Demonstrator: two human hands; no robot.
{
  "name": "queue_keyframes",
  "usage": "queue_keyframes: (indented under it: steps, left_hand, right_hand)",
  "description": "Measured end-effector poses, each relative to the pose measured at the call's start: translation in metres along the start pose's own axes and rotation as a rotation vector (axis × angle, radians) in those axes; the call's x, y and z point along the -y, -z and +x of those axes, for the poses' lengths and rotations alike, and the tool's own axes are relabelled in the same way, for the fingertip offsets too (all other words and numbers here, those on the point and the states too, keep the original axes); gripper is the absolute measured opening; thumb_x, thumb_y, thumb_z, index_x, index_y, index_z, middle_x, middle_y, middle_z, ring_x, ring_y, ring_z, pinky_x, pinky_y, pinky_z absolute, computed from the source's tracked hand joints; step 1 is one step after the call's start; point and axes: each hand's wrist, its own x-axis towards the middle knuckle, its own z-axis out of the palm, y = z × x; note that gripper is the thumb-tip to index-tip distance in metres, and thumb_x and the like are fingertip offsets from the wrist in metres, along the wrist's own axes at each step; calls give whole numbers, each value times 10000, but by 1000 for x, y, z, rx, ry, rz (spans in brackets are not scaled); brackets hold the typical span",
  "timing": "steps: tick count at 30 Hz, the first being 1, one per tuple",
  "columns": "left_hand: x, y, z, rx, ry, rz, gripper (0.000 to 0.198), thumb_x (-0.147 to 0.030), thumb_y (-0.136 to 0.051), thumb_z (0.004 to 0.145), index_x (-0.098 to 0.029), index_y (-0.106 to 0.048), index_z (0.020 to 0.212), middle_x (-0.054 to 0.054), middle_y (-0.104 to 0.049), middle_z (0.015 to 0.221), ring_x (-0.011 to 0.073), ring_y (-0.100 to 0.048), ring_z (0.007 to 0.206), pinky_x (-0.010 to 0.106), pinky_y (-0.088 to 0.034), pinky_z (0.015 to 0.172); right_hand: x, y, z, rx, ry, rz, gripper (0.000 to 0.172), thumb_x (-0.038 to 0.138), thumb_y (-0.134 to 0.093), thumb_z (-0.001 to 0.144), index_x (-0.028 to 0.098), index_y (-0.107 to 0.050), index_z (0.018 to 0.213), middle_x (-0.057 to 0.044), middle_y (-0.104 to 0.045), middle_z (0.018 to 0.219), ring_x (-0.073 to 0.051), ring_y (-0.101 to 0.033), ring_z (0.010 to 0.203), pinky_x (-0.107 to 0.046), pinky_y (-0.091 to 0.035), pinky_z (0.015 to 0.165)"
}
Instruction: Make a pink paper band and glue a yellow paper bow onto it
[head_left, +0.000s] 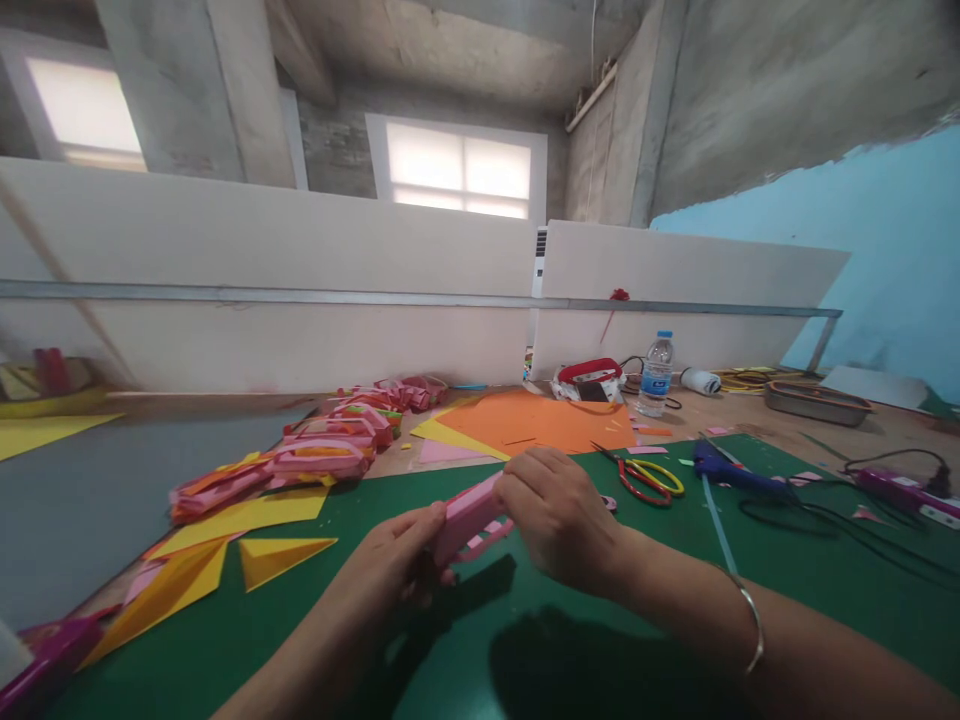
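Between my two hands is a small pink paper piece, box-like with a strip looping below it [466, 522]. My left hand [409, 550] grips its near left end, thumb on top. The fingers of my right hand [559, 515] are closed on its far right end and hide that end. The piece is held above a green cutting mat [600, 640]. Just right of my right hand lie scissors [646, 482] with red and yellow handles. To the left lie several similar pink and orange paper pieces [322, 450] in a row, beside yellow paper scraps [277, 560].
Orange sheets [540, 422] lie behind my hands. A water bottle [656, 375] stands at the back. On the right are a blue glue gun [739, 472], its cable, a purple power strip [907, 495] and a metal tray [817, 402]. A white partition [300, 250] bounds the table.
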Motion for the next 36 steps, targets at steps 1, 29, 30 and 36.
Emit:
queue_keyframes:
  steps: [1,29,30,36]
  left_hand:
    - [-2,3,0,11,25,-24,365,-492,-517,732,-144,-620,698,-16,-510,412,91,-438,369,185,-253,367]
    - [7,23,3,-134,-727,694,455,-301,-613,709,-264,-515,1152,44,-595,1165,245,-517,1095,407,-412,910]
    - [9,23,3,-113,-748,707,459,-287,-605,720,-278,-498,1167,35,-593,1165,236,-521,1090,395,-424,898]
    - [9,20,6,-187,-833,577,653,-269,-644,679,-289,-381,1276,55,-416,1316,247,-472,1125,341,-483,794]
  right_hand:
    - [3,5,1,0,-71,85,222,95,-375,843,141,-541,703,-57,-531,710,-158,-431,664,-280,-320,597]
    - [-20,1,-2,311,-1008,1378,424,201,-551,781,131,-420,1178,20,-536,722,-82,-534,589,-231,-448,582]
    - [-19,-1,-2,304,-1010,1404,413,151,-558,751,125,-445,1147,28,-537,694,-82,-533,587,-224,-439,577]
    - [-20,-8,-2,237,-1107,1352,372,62,-550,656,117,-519,1023,32,-558,673,-76,-525,582,-211,-411,562]
